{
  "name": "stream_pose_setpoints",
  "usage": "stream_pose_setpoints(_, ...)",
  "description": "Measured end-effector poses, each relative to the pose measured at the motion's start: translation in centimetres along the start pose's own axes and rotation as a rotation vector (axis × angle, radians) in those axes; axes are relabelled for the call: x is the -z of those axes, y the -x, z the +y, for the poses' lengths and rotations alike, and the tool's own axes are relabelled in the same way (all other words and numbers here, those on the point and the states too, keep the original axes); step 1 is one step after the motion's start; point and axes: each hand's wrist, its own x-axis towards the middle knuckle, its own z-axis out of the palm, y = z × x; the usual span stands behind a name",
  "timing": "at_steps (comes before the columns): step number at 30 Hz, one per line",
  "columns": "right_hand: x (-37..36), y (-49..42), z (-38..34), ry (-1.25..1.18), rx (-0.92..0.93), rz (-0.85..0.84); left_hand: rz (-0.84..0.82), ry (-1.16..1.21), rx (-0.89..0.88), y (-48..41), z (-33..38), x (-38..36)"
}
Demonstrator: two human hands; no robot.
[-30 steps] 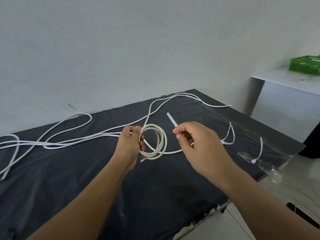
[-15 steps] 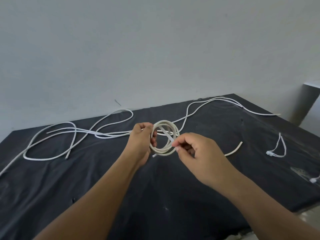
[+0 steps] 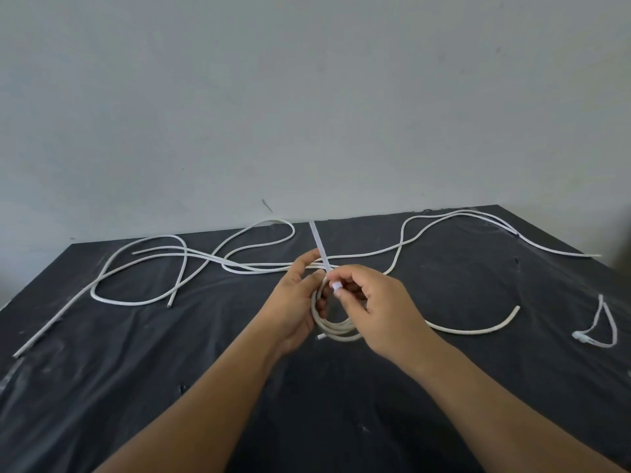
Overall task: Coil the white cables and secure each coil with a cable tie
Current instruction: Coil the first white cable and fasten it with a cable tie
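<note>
Hands meet over a black table (image 3: 444, 387): left hand (image 3: 293, 308) grips a white cable coil (image 3: 333, 331) at centre, right hand (image 3: 372, 308) pinches a cable tie (image 3: 319, 247) (strap pointing far) at the coil; loose cables (image 3: 191, 264) trail far left and right
</note>
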Motion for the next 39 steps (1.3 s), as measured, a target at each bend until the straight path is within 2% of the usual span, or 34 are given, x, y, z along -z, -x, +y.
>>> stream_pose_setpoints(4, 0.0, -0.6, -0.5, 0.001, 0.019, 0.019, -0.015, -0.134, -0.048, 0.7, 0.7, 0.3)
stream_pose_setpoints(10, 0.3, -2.0, -1.2, 0.053, 0.056, 0.088, 0.063, -0.377, -0.121, 1.0, 0.1, 0.5)
stream_pose_setpoints(17, -1.1, -2.2, -1.1, 0.078, 0.054, 0.107, 0.079, -0.531, -0.193, 1.6, 0.1, 0.4)
stream_pose_setpoints(29, -1.3, -2.0, -1.2, -0.056, -0.047, 0.095, 0.114, -0.564, -0.224, 2.3, 0.2, 0.6)
stream_pose_setpoints(35, -2.1, -0.9, -0.6, -0.192, -0.119, 0.156, 0.188, -0.443, -0.164, 2.1, 0.5, 0.9)
stream_pose_setpoints(37, -2.1, -0.3, -0.2, -0.152, -0.149, 0.156, 0.206, -0.403, -0.147, 2.1, 0.8, 1.0)
stream_pose_setpoints(39, -2.4, 0.2, 0.6, -0.053, -0.183, 0.072, 0.219, -0.375, -0.130, 2.0, 1.0, 1.1)
